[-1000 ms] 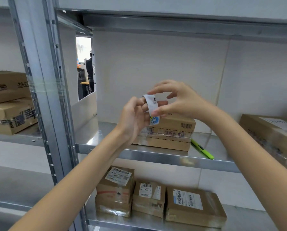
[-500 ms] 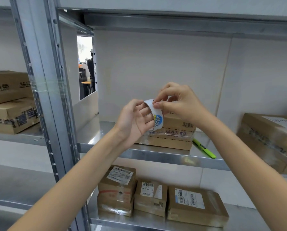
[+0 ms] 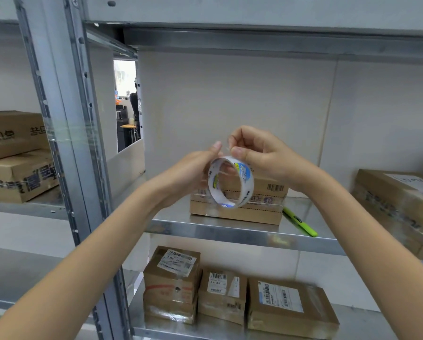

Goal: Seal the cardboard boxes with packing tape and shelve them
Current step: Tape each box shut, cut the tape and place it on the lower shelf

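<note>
Far-left shelf bay: two brown cardboard boxes [image 3: 14,155] stacked one on the other, dark printing on their sides, behind the grey steel upright [image 3: 65,133].
Lower shelf [image 3: 367,325]: three taped cartons in a row, each with a white barcode label; the left carton [image 3: 172,278] sits on another, the middle carton [image 3: 222,294] is the smallest, the right carton [image 3: 291,306] lies flat.
Left hand [image 3: 193,174]: raised in front of the middle shelf, fingers curled round the left side of the tape roll.
Tape roll [image 3: 231,181]: clear packing tape on a white core with blue and yellow print, held in the air with its opening facing the camera, in front of the sealed box.
Right hand [image 3: 259,153]: thumb and forefinger pinch at the top edge of the roll; the tape end itself is too clear to make out.
Middle shelf [image 3: 242,231]: one sealed box [image 3: 262,204] with clear tape over printed bands; a green pen [image 3: 300,222] lies just to its right.
Far right: a larger taped box [image 3: 399,204] on the same shelf, well apart from the pen.
</note>
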The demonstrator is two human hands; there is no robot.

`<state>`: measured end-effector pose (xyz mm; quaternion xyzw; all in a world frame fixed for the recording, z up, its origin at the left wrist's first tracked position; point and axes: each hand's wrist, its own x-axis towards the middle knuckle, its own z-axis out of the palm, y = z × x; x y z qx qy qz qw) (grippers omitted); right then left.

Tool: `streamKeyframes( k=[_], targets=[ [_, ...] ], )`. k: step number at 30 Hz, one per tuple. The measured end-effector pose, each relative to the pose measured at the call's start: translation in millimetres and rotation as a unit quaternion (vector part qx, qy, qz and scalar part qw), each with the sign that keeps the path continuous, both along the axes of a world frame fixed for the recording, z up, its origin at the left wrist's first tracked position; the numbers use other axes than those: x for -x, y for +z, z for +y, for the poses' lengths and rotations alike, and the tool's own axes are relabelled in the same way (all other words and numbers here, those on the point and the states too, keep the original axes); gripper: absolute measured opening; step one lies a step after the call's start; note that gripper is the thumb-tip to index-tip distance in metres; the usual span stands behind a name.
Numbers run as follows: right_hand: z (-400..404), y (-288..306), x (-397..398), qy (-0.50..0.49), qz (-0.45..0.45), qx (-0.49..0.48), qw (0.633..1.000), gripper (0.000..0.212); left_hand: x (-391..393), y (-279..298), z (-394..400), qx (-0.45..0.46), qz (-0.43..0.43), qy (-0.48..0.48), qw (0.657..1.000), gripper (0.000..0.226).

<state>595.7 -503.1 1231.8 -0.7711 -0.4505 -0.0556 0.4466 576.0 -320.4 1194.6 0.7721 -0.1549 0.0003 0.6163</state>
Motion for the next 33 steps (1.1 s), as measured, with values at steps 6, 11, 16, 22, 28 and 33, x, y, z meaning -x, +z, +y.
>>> streamKeyframes(
  k=[6,11,16,22,28,33],
  targets=[
    [-2.5,-2.9,-3.1,-0.094,-0.019,-0.039,0.995,0.014,9.8,-6.6,-15.1,0.187,0.003,-0.008,0.982,0.030],
    [-6.0,-8.5,5.4,-0.123,0.022,-0.123,0.985,0.026,22.9,-10.7,-37.2,0.113,-0.137,0.113,0.978,0.023],
    [2.8,-11.8,-4.9,-0.130,0.099,-0.158,0.974,0.015,19.6,-17.5,-48.4,0.086,-0.131,0.086,0.984,0.011],
    [7.0,-4.2,-22.8,-0.144,0.148,-0.193,0.959,0.003,14.2,-29.4,-40.1,0.006,-0.221,0.065,0.973,0.028],
    [20.3,4.8,-36.5,-0.159,0.158,-0.185,0.957,0.007,12.9,-29.3,-42.8,0.039,-0.225,0.098,0.969,0.032],
    [18.6,15.1,-49.0,-0.162,0.185,-0.219,0.944,0.008,18.8,-20.2,-48.6,0.121,-0.153,0.083,0.977,0.041]
  ],
)
